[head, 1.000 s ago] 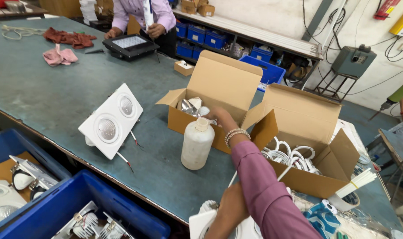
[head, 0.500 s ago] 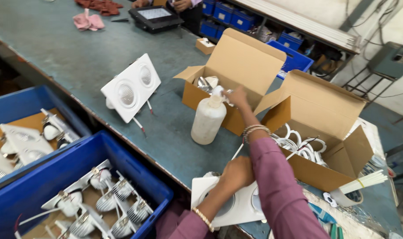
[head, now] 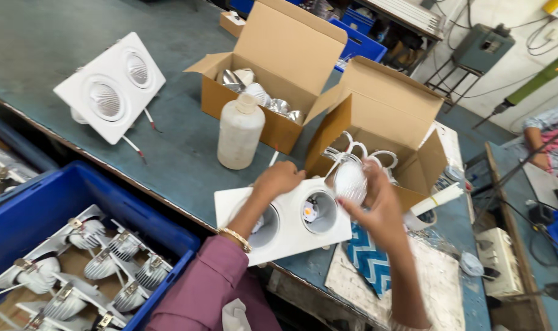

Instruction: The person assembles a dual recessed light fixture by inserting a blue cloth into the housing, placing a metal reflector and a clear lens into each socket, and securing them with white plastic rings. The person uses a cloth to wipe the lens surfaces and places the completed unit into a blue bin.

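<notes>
Two hands work over a white double frame (head: 283,224) that lies at the near edge of the tabletop (head: 58,43). Behind it, toward the far edge, stand two open cardboard boxes: one (head: 279,55) with shiny reflectors, one (head: 383,116) with white wired parts, and a pale plastic bottle (head: 240,132) stands in front of the first. A finished double fitting (head: 110,86) lies toward the left edge, and a blue bin (head: 58,214) of lamp heads sits below the near edge.

The step in hand looks like fitting a lamp into the frame. The left hand (head: 279,179) is curled over the frame's far rim, pressing it steady. The right hand (head: 377,202) holds a round white lamp head (head: 350,182) in its fingertips, just above and right of the frame's right opening, not yet in it. The next move seems to call for lining the head up square with that opening and lowering it in while the left hand keeps the frame from sliding.
</notes>
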`<state>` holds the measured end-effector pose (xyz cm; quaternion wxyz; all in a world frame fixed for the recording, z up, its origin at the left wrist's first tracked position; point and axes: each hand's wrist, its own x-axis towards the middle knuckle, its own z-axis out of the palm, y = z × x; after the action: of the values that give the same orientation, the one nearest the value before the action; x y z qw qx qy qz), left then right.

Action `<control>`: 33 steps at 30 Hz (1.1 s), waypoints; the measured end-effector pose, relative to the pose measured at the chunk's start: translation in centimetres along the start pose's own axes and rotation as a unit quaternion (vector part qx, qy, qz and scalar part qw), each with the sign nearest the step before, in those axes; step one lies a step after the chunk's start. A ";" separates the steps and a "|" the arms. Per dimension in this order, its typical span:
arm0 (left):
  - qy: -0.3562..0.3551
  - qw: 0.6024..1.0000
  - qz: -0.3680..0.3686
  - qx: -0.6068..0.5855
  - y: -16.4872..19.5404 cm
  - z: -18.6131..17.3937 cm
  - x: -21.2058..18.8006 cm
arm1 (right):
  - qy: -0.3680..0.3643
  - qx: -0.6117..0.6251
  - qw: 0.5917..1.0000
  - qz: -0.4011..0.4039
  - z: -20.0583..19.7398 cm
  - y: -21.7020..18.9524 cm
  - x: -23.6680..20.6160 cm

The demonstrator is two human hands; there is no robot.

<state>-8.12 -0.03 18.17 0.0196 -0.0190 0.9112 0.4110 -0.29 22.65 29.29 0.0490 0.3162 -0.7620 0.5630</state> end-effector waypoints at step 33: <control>-0.033 0.999 0.004 -0.021 -0.4 -0.6 1.2 | -0.001 -0.343 0.930 0.132 5.4 5.0 -1.9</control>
<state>-9.33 -0.76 18.25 0.0478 -0.0024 0.9011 0.4310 0.03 19.52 22.36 0.0789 0.1774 -0.9435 0.2684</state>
